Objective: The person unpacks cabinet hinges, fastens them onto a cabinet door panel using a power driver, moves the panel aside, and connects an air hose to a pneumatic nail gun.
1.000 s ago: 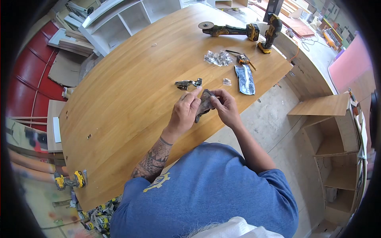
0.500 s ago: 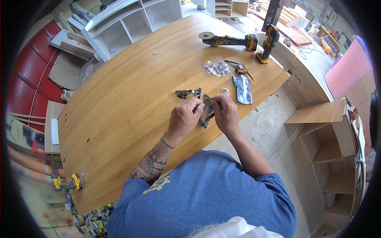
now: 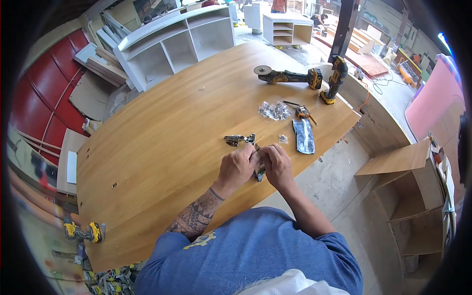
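My left hand (image 3: pixel 234 170) and my right hand (image 3: pixel 276 166) are close together above the wooden panel, both closed in a pinch. Between them is a crinkled plastic packet (image 3: pixel 260 171), dark at its lower end; the fingers cover most of it and its contents are hidden. Just beyond my left fingers lies a metal cabinet hinge (image 3: pixel 239 140). A small clear packet of hardware (image 3: pixel 283 139) rests past my right hand. To its right is a blue plastic packet (image 3: pixel 304 136) with a pale stripe.
Farther back on the panel (image 3: pixel 162 147) are small bagged parts (image 3: pixel 274 110), an orange-black tool (image 3: pixel 303 113), an angle grinder (image 3: pixel 290 76) and an upright cordless tool (image 3: pixel 336 81). A yellow drill (image 3: pixel 82 230) is at the lower left. White shelving (image 3: pixel 167 49) stands behind.
The camera view has tilted up, so the scene sits lower in the picture. My hands have drawn closer together over the packet, covering more of it.
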Demonstrator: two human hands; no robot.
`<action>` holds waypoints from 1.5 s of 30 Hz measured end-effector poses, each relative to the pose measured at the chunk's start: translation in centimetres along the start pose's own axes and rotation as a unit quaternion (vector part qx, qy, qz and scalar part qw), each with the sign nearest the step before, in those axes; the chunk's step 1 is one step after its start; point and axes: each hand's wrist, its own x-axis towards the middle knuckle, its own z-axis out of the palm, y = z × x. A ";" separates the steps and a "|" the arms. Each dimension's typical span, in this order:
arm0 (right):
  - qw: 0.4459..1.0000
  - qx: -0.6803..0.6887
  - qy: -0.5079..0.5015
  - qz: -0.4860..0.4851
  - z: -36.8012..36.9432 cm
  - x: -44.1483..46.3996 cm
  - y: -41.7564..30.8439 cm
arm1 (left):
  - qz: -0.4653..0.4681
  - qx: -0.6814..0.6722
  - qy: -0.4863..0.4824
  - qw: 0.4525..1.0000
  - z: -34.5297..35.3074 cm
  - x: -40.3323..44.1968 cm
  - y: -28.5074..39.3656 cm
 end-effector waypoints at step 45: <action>0.886 0.371 0.004 0.276 4.7 -4.1 1.9 | -0.160 -0.215 -0.014 0.963 0.9 -2.1 -1.1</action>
